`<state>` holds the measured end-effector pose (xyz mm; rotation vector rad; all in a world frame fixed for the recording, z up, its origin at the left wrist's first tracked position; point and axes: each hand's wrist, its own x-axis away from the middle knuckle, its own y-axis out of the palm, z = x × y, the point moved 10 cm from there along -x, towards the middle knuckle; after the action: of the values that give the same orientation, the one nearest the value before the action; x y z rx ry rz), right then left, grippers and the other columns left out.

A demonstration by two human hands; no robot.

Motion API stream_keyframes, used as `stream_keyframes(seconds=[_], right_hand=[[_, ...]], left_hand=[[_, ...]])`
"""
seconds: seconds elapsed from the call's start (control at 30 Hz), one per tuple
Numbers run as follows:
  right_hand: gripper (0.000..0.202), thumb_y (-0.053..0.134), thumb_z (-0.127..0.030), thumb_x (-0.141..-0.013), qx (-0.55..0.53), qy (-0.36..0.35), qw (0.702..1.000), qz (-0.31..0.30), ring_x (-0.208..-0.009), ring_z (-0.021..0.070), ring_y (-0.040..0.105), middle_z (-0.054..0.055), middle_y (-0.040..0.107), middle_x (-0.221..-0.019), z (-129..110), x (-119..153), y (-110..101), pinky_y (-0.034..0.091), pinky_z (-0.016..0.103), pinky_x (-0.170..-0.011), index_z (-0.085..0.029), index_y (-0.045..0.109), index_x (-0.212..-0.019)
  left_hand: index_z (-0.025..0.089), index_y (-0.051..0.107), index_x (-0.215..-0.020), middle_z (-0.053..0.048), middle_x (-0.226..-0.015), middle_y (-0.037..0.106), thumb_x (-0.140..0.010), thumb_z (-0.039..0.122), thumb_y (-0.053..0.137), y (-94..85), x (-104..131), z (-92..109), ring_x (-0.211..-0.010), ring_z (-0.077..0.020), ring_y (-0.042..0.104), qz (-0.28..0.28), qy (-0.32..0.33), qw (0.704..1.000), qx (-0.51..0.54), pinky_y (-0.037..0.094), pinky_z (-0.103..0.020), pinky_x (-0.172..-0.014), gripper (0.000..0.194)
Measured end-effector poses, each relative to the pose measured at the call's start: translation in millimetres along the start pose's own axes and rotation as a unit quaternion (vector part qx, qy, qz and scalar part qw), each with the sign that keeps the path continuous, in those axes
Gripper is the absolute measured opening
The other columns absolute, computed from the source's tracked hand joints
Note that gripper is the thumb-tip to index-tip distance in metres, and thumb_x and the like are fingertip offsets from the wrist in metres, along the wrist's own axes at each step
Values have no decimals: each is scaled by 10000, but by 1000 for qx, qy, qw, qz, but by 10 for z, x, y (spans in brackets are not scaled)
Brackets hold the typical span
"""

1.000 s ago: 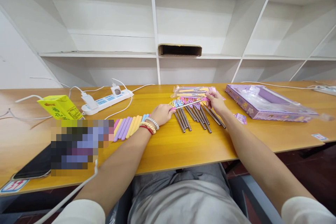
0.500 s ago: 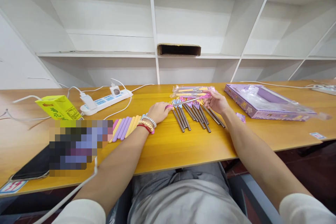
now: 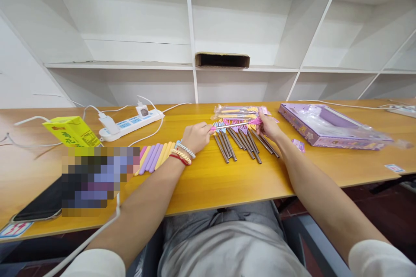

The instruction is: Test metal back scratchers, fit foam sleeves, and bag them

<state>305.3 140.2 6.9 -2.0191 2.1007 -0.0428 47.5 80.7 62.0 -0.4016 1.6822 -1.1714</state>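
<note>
A pink back scratcher with a metal rod (image 3: 234, 124) stretches nearly level between my two hands, above the others. My left hand (image 3: 196, 136) is closed around its pink end, and that grip hides most of the handle. At the other end, my right hand (image 3: 269, 125) pinches the pink claw-shaped head. Under the rod, several metal tubes (image 3: 247, 143) with blue, purple, pink and yellow claw heads lie fanned out on the table. Beside my left wrist, several yellow, purple and pink sticks (image 3: 155, 157) lie in a row, partly covered by my arm.
Behind the tubes lie wrapped pieces in a clear plastic bag (image 3: 224, 111). A purple box (image 3: 312, 137) with clear film sits at right, near a small purple packet (image 3: 298, 145). At left are a power strip (image 3: 130, 126), a yellow carton (image 3: 72, 132) and a black phone (image 3: 40, 201).
My right hand has shifted slightly right and closed more around the pink head. My left hand still holds the other end, and the fanned tubes have not moved.
</note>
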Motion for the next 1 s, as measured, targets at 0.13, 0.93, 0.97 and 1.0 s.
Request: stream_keyframes(seconds=[0.13,0.93,0.97,1.0], right_hand=[[659,317,-775,-728,-2,5,1000,1,-265,97,375,36,478,-334,49,-46,0,229,235,-291,-189,460,-464],[382,658,-455,-688,10,-82,996,29,-331,76,375,-15,455,-355,-155,34,-76,276,226,-358,-178,485,-489],[371,660,-431,-687,9,-73,997,30,-320,77,357,-22,430,-335,-137,33,-70,257,228,-349,-183,475,-483],[356,661,-401,-682,-1,-61,998,28,-309,78,338,-31,401,-318,-116,29,-57,240,232,-340,-188,464,-478]], left_hand=[[223,643,-964,-45,-892,652,-898,368,361,-73,-1,26,-831,-171,578,31,6,1000,5,361,-284,-675,324],[220,674,-903,-75,-880,674,-885,414,343,90,-6,-53,-827,-208,604,-82,-40,995,-30,394,-297,-653,384],[222,672,-907,-72,-873,669,-885,406,352,72,-4,-36,-820,-203,601,-74,-33,996,-30,390,-294,-649,371],[224,670,-915,-69,-867,664,-885,402,357,54,-2,-21,-813,-198,599,-65,-27,997,-28,385,-292,-645,361]])
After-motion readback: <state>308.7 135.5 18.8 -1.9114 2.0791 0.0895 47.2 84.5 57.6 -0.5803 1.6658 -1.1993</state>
